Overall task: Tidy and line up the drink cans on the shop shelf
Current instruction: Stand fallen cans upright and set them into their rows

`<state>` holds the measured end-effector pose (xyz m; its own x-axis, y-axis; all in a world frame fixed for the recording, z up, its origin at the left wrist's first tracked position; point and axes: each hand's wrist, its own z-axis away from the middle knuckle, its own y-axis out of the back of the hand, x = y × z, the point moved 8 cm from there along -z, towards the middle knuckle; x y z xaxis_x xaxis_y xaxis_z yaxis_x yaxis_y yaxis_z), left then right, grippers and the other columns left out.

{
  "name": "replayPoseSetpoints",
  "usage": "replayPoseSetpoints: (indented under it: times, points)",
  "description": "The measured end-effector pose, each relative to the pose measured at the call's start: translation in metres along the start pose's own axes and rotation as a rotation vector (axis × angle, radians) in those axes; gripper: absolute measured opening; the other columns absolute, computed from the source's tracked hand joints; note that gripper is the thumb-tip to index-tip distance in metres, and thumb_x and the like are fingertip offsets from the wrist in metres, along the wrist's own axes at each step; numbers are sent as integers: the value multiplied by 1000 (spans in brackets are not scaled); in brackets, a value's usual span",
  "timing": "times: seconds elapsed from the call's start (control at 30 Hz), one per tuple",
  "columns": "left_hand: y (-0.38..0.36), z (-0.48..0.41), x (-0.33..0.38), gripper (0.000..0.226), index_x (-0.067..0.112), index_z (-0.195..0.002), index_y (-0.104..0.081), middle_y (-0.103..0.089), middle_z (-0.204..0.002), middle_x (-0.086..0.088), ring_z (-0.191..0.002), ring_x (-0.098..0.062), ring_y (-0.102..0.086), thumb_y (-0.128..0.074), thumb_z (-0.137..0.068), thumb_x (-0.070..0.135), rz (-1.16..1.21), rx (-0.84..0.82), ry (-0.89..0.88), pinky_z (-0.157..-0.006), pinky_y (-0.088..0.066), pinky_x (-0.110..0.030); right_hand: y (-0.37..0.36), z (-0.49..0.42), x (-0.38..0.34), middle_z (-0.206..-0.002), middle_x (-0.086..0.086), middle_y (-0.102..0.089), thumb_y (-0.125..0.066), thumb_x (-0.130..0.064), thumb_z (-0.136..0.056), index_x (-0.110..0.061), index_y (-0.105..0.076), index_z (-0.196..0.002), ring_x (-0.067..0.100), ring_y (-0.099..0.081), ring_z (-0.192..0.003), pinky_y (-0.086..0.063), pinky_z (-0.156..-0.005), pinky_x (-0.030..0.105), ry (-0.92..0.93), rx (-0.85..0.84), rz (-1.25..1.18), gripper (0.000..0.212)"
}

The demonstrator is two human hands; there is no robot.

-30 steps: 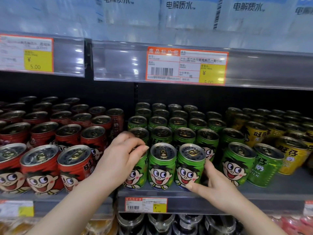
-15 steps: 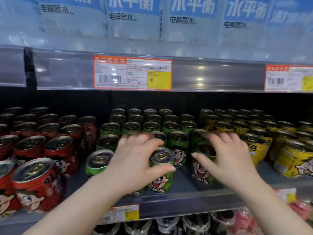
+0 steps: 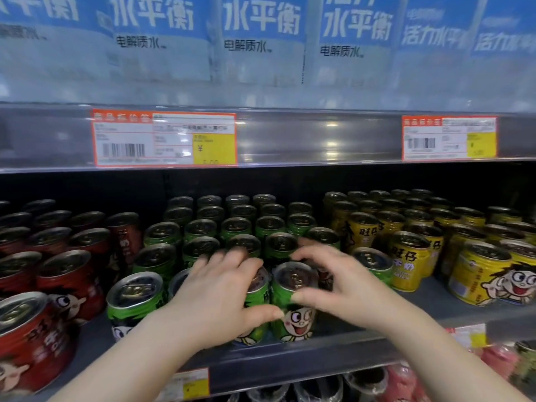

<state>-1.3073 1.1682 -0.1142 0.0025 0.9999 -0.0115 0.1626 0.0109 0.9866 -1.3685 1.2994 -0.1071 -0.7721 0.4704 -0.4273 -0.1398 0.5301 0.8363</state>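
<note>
At shelf (image 3: 290, 359) edge, L hand (image 3: 220, 297) grips green can (image 3: 261, 293), R hand (image 3: 345, 288) pinches adj. can (image 3: 295, 317).

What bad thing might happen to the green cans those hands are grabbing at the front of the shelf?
The right hand grips the smiling green can and the left hand grips the neighbour can, both close to the shelf edge; a pull too far forward might drop one. The rear green cans stand packed tight behind, so a hard push could topple some.
</note>
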Motion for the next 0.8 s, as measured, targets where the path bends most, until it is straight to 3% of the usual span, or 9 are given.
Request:
replayPoseSetpoints:
  times: [0.07, 0.13, 0.23, 0.3, 0.43, 0.53, 0.63, 0.73, 0.8]
  points:
    - [2, -5, 8, 83, 35, -144, -13, -20, -147, 8, -135, -17, -20, -38, -75, 75, 46, 8, -13, -112, -17, -36, 34, 5, 22, -119, -12, -54, -45, -72, -65, -31, -58, -115, 3, -49, -115, -30, -90, 6, -69, 214, -12, 67]
    - [2, -11, 21, 83, 38, -144, -8, -18, -149, 8, -137, -17, -16, -40, -76, 73, 95, 6, -58, -114, -14, -37, 58, 15, 52, -115, -6, -58, -54, -71, -65, -28, -57, -117, 11, -52, -112, -35, -90, 16, -199, 306, 53, 67]
    - [-2, -19, 35, 83, 42, -144, -5, -16, -150, 9, -138, -17, -16, -43, -76, 71, 119, -20, -103, -113, -15, -36, 46, 31, 95, -128, -1, -54, -65, -68, -59, -26, -42, -131, 17, -52, -117, -43, -98, 31, -435, 81, 113, 87]
    - [-8, -23, 39, 79, 43, -144, -3, -16, -151, 10, -137, -15, -18, -41, -79, 70, 91, -45, -108, -112, -15, -35, 32, 39, 109, -126, -4, -54, -69, -66, -58, -33, -34, -131, 18, -54, -114, -45, -96, 32, -488, 30, 51, 88]
    - [-16, -22, 39, 90, 43, -143, 1, -21, -149, 14, -135, -12, -21, -17, -66, 84, 5, -46, -116, -108, -16, -32, 22, 37, 107, -115, -15, -54, -76, -40, -69, -53, -36, -107, 11, -56, -108, -47, -92, 29, -340, 78, -121, 56]
    - [-12, -20, 39, 101, 46, -143, 0, -22, -148, 18, -135, -8, -20, -3, -50, 86, 30, -30, -93, -108, -15, -29, 9, 31, 97, -119, -19, -51, -75, -18, -74, -53, -31, -114, -5, -55, -105, -47, -88, 13, -249, -107, -369, 69]
    - [-10, -19, 39, 99, 47, -142, 0, -20, -149, 18, -136, -7, -19, -2, -49, 81, 50, -39, -69, -107, -16, -28, 0, 27, 99, -114, -29, -44, -80, -19, -70, -45, -18, -124, -15, -49, -99, -40, -75, -2, -249, -114, -481, 86]
    - [-11, -21, 39, 100, 48, -142, -1, -22, -148, 19, -135, -7, -21, -6, -50, 87, 46, -66, -42, -106, -18, -28, -1, 22, 101, -110, -30, -44, -85, -29, -62, -44, -18, -123, -14, -47, -98, -39, -80, 3, -234, -56, -436, 91]
    - [-12, -21, 39, 101, 49, -142, -4, -23, -148, 20, -135, -6, -22, -10, -49, 87, 44, -85, -23, -105, -18, -27, -8, 20, 98, -114, -25, -49, -83, -24, -66, -44, -22, -122, -11, -53, -103, -41, -86, 6, -195, -191, -512, 85]
